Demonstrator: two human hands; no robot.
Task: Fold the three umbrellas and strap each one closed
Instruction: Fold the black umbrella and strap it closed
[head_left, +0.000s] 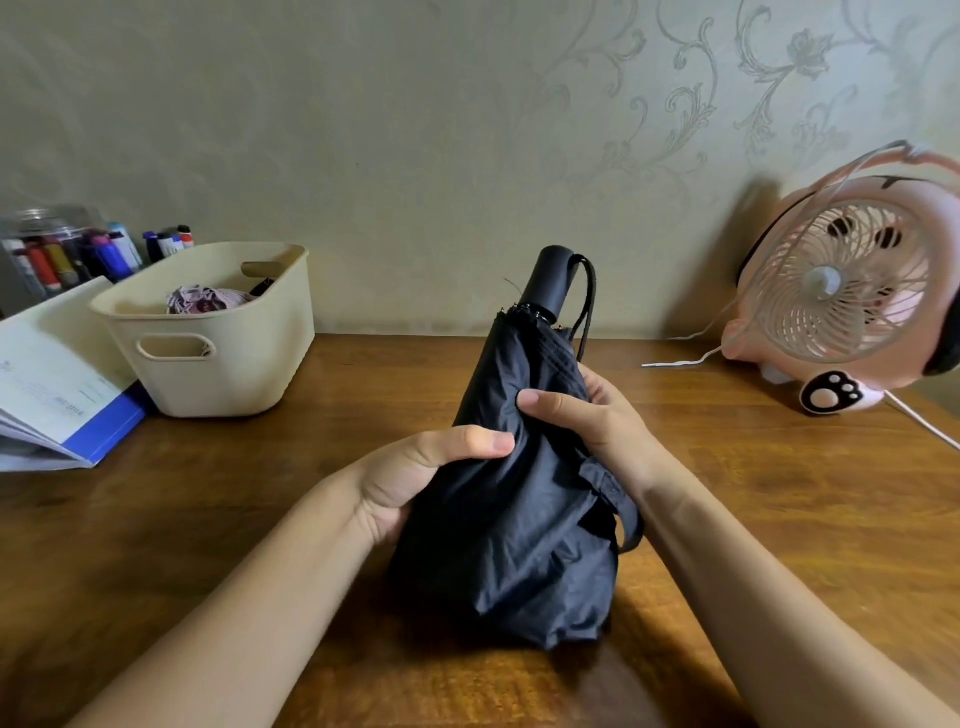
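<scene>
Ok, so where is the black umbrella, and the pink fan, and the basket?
black umbrella (519, 545): head view, on its loose canopy cloth.
pink fan (825, 283): head view, on the hub in the middle of its grille.
cream basket (234, 374): head view, on its front wall.

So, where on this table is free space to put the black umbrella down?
The table is bare between the cream basket and the black umbrella, and between the umbrella and the pink fan. Far left is crowded: basket, open booklet, jar of markers. A white cable crosses the right side.
</scene>
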